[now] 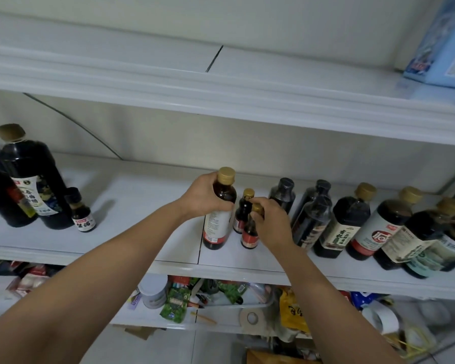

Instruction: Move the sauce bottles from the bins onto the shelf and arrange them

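We begin with the white shelf point(132, 206) across the middle of the frame, where every bottle stands. At its left end is a big dark jug point(37, 179). Along the right runs a close row of dark sauce bottles point(352, 222), all upright, with gold or black caps.

At centre, our left hand point(208, 198) grips the tall bottle point(218, 227) round its shoulder, just under the gold cap. It is brown glass with a pale label and a red band, and its base is on the shelf.

Just right of it, our right hand point(272, 222) pinches the small bottle point(249, 236) at its gold cap, from above. That bottle is dark with a red label, and its long axis is vertical, straight beneath the fingers. A second small bottle point(243, 208) stands close behind it.

The gap to the row lies to the right, so we judge the right hand best placed to slide the small bottle over.
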